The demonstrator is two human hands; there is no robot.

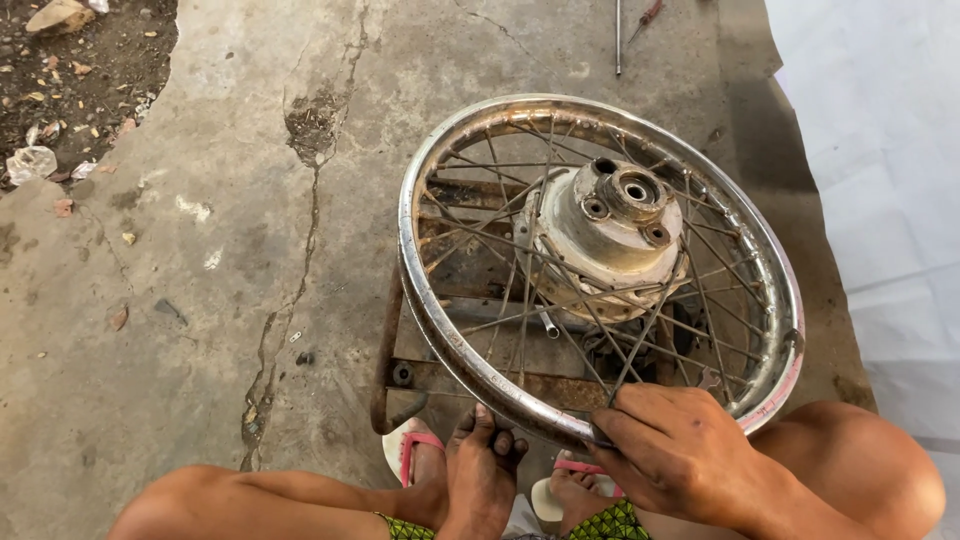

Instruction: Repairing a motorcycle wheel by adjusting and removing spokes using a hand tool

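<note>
A spoked metal wheel rim [440, 300] with a dull silver hub [610, 230] lies flat on a rusty metal stand [385, 370] in front of me. My left hand [480, 480] touches the near edge of the rim from below, fingers curled against it. My right hand [680, 455] rests on the same near edge, fingers pinched around a spoke end at the rim. Thin spokes [640, 340] run from the hub to the rim. My bare knees and feet in pink sandals [425, 445] sit below the wheel.
Cracked concrete floor [200, 280] spreads to the left, with dirt and litter [60, 90] at the far left corner. A white sheet [880, 180] covers the right side. A thin metal rod and a small tool [620, 30] lie on the floor beyond the wheel.
</note>
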